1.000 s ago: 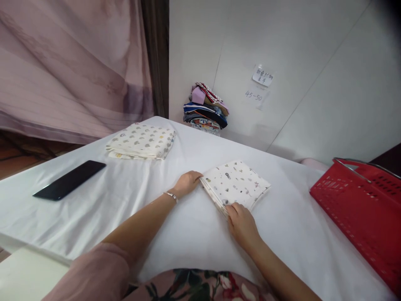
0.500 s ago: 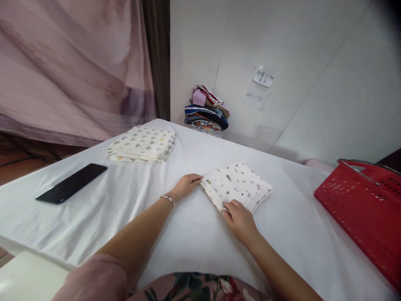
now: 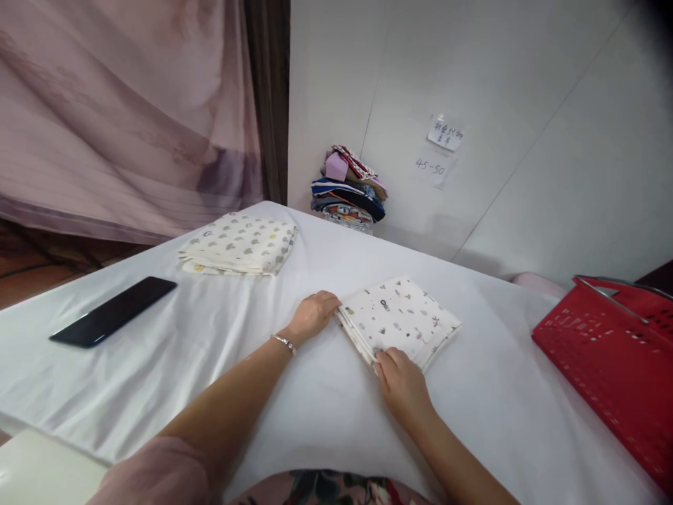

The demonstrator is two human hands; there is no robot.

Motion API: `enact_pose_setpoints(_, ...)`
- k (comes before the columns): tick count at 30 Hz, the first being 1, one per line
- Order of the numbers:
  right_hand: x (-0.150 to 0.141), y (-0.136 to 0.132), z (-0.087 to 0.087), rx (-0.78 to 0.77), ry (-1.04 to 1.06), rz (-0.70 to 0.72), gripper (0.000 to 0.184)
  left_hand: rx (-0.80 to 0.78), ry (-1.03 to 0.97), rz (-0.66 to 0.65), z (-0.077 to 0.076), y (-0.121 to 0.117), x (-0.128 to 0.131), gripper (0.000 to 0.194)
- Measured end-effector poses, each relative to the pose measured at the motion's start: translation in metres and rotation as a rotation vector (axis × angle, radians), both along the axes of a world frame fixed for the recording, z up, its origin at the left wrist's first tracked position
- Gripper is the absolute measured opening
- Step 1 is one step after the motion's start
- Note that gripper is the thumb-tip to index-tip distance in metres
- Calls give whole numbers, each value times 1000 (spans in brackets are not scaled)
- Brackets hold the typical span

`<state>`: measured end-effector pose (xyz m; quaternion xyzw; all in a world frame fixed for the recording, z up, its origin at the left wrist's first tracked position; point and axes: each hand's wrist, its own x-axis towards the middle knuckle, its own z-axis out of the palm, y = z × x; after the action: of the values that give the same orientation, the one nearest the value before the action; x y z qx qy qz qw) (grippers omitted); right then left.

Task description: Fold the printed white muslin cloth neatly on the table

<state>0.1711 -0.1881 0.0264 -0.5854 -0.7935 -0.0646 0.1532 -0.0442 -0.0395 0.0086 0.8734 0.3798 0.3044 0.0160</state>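
A folded white cloth [image 3: 400, 314] with small printed figures lies on the white-covered table [image 3: 315, 407] in front of me. My left hand [image 3: 314, 313], with a bracelet at the wrist, pinches the cloth's left corner. At the near corner, my right hand [image 3: 402, 379] has its fingers closed on the folded edge, thumb at the side. The layers show along the edge between both hands. Farther back on the left sits a second folded cloth [image 3: 239, 244], cream with grey prints, touched by neither hand.
A black phone-like slab [image 3: 113, 312] lies at the left of the table. At the right stands a red plastic basket [image 3: 610, 365] with metal handles. Beyond the far edge is a stack of folded clothes [image 3: 350, 186] by the wall. A pink curtain [image 3: 126, 105] hangs at left.
Both hands stay at the same two corners of the cloth. The right fingers have shifted slightly along the edge. The whole view has moved a little.
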Motion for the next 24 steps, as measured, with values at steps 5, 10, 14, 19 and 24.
enact_pose_setpoints(5, 0, -3, -4, 80, 32, 36, 18, -16, 45, 7, -1, -2, -2, 24)
enact_pose_setpoints(10, 0, -3, -6, 138, 71, 78, 24, -68, 69, 43, 1, -5, 1, 22)
enact_pose_setpoints(14, 1, -4, -5, 129, 69, 107, 21, -86, 80, 91, 4, -8, 3, 20)
enact_pose_setpoints(19, 6, -14, -5, 58, 25, 111, 26, -205, -62, 31, 2, -9, -1, 24)
enact_pose_setpoints(24, 16, -22, -15, 142, -13, 113, 39, -304, -133, -27, 3, -10, -6, 28)
